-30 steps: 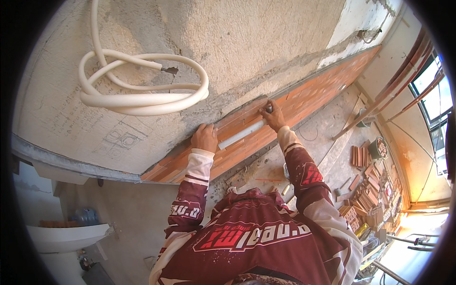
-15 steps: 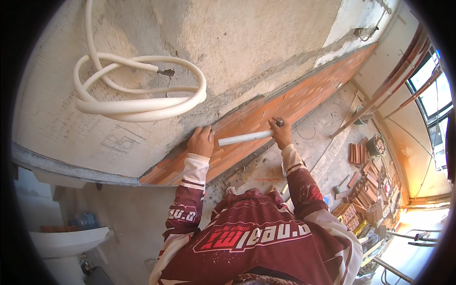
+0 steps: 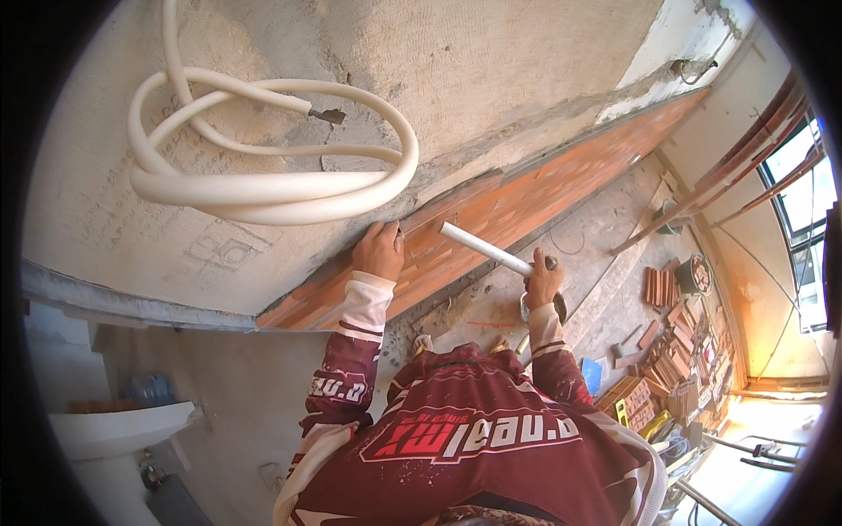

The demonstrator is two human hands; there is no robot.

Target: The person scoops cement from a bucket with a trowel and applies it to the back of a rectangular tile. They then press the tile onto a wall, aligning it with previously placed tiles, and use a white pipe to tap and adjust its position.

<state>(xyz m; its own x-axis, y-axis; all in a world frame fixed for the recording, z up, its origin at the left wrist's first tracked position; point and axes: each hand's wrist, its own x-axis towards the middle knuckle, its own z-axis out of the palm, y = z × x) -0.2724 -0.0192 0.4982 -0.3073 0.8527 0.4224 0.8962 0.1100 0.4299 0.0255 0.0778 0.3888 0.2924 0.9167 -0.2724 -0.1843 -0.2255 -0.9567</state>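
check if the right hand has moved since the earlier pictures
Yes: judged against the brick strip, the right hand has moved down and right in the view, from overlapping it to past its lower edge.

The white rod (image 3: 487, 248) in my right hand (image 3: 543, 277) is straight and smooth, gripped near one end, its free end slanting up and to my left, in front of the brick facing (image 3: 517, 206); I can't tell whether they touch. That facing is orange-red, laid in long narrow courses, and runs slantwise up to the far right, with paler smears along its far stretch. My left hand (image 3: 379, 252) is at its upper edge
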